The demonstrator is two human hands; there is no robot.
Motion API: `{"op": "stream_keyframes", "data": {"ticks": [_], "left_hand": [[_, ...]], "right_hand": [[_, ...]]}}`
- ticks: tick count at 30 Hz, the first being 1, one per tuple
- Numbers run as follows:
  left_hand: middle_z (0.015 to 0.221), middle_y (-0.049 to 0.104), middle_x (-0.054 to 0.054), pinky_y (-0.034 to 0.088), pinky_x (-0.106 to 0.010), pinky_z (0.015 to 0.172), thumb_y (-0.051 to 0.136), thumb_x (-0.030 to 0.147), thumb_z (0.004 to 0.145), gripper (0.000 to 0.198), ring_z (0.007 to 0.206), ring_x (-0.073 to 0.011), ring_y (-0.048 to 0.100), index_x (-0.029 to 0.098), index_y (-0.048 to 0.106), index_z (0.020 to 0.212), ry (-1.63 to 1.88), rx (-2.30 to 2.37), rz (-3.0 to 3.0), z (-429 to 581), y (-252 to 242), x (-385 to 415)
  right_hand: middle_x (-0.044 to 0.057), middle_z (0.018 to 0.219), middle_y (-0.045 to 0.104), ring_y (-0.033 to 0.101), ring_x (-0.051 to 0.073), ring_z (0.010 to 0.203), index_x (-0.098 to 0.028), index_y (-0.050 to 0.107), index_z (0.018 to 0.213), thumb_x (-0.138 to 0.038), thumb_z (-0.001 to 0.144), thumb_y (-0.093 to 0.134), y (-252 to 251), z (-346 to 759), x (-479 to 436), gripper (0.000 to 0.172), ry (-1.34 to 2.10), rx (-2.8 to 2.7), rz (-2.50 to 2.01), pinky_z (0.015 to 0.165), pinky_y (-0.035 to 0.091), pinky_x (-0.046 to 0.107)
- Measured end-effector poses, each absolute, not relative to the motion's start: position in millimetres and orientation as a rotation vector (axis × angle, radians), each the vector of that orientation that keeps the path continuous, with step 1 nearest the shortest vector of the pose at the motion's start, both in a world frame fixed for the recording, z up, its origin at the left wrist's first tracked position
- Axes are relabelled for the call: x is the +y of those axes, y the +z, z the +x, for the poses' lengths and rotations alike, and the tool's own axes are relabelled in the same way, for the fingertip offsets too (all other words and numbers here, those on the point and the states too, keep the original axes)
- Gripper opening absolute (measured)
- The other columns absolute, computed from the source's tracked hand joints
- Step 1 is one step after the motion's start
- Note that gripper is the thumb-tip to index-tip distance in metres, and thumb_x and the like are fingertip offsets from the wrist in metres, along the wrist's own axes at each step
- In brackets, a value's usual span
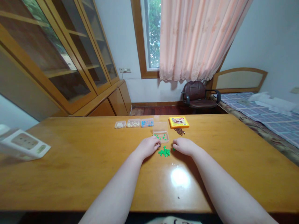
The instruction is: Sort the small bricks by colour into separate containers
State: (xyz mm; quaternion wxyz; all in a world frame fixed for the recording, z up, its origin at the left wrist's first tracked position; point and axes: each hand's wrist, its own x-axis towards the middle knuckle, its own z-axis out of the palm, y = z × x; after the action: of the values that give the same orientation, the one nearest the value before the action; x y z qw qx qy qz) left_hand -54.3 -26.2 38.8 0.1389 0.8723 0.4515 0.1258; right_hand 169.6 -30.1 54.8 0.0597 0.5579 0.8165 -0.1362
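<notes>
A small heap of green pieces [164,151], like tiny building bricks, lies on the table between my hands. Just behind it stands a clear plastic box [167,137] with its lid raised at the back and a few green pieces scattered inside. My left hand [147,147] is at the box's near left corner, its fingers curled together; a small dark spot shows at the fingertips, too small to name. To the right of the heap, my right hand [184,146] is closed, with a small green piece [173,149] showing at its fingertips.
Three clear boxes stand at the back: one with pale pieces [120,124], one with cream pieces [133,123], one with blue pieces [147,123]. Brown pieces [179,132] lie before a yellow box [178,122]. A white object [25,143] is at far left.
</notes>
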Motion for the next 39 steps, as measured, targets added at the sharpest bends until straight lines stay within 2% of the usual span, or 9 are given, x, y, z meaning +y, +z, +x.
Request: {"op": "stream_keyframes", "data": {"ticks": [5,9,13,16,21,26,29,35,39], "left_hand": [[0.092,0.066,-0.001,0.044,-0.024,0.072,0.062,0.025,0.077,0.013,0.084,-0.0167,0.06,0.023,0.066,0.089,0.192,1.23,2.456,-58,43,-28],[0.082,0.066,0.0,0.04,-0.022,0.06,0.067,0.029,0.071,0.019,0.074,-0.0156,0.059,0.021,0.065,0.088,0.091,1.258,2.349,-60,45,-27],[0.079,0.066,0.001,0.039,-0.021,0.058,0.065,0.025,0.072,0.015,0.07,-0.0141,0.059,0.021,0.065,0.087,0.094,1.243,2.319,-57,45,-28],[0.078,0.067,0.0,0.04,-0.022,0.06,0.062,0.024,0.075,0.011,0.071,-0.0149,0.059,0.021,0.065,0.085,0.098,1.27,2.347,-54,44,-29],[0.084,0.069,-0.002,0.044,-0.023,0.066,0.056,0.024,0.078,0.014,0.075,-0.0161,0.061,0.022,0.067,0.086,0.109,1.309,2.371,-54,46,-30],[0.084,0.069,-0.003,0.044,-0.025,0.067,0.053,0.026,0.081,0.015,0.076,-0.0174,0.061,0.021,0.067,0.082,0.105,1.309,2.425,-55,44,-28],[0.083,0.068,-0.003,0.044,-0.025,0.068,0.053,0.027,0.082,0.015,0.075,-0.0171,0.06,0.021,0.066,0.081,0.155,1.308,2.454,-54,41,-26],[0.098,0.066,-0.005,0.046,-0.027,0.08,0.047,0.027,0.088,0.023,0.089,-0.0177,0.06,0.021,0.066,0.098,0.473,1.459,2.441,-50,33,-21],[0.108,0.062,-0.006,0.046,-0.029,0.085,0.051,0.025,0.085,0.029,0.096,-0.0187,0.058,0.022,0.061,0.113,0.529,1.492,2.445,-48,30,-21]], "right_hand": [[0.011,0.084,0.07,0.064,0.022,0.075,-0.018,0.068,0.084,-0.034,0.082,0.044,58,167,-35,0.029,-0.229,2.526,1.746,0.063,0.041,0.027],[0.011,0.082,0.07,0.064,0.024,0.074,-0.019,0.069,0.079,-0.045,0.079,0.05,55,168,-36,0.032,-0.298,2.451,1.7,0.06,0.042,0.028],[0.012,0.085,0.07,0.065,0.023,0.074,-0.018,0.069,0.082,-0.038,0.082,0.047,50,167,-34,0.029,-0.315,2.48,1.667,0.06,0.042,0.027],[0.011,0.086,0.07,0.065,0.022,0.075,-0.018,0.067,0.085,-0.035,0.084,0.045,46,164,-33,0.028,-0.301,2.534,1.693,0.062,0.042,0.027],[0.01,0.086,0.07,0.064,0.023,0.077,-0.018,0.066,0.087,-0.046,0.079,0.052,45,163,-32,0.032,-0.245,2.514,1.834,0.063,0.043,0.027],[0.011,0.085,0.07,0.065,0.023,0.079,-0.019,0.069,0.083,-0.036,0.083,0.047,48,163,-32,0.027,-0.198,2.461,1.85,0.067,0.044,0.029],[0.011,0.088,0.07,0.065,0.024,0.081,-0.019,0.069,0.089,-0.035,0.085,0.045,48,162,-32,0.029,-0.188,2.442,1.892,0.069,0.045,0.03],[0.013,0.09,0.071,0.066,0.025,0.083,-0.019,0.072,0.09,-0.028,0.084,0.045,48,160,-31,0.029,-0.162,2.425,1.847,0.07,0.046,0.029],[0.014,0.09,0.07,0.065,0.024,0.082,-0.017,0.071,0.09,-0.024,0.085,0.043,49,158,-32,0.03,-0.103,2.463,1.804,0.071,0.045,0.028]]}}
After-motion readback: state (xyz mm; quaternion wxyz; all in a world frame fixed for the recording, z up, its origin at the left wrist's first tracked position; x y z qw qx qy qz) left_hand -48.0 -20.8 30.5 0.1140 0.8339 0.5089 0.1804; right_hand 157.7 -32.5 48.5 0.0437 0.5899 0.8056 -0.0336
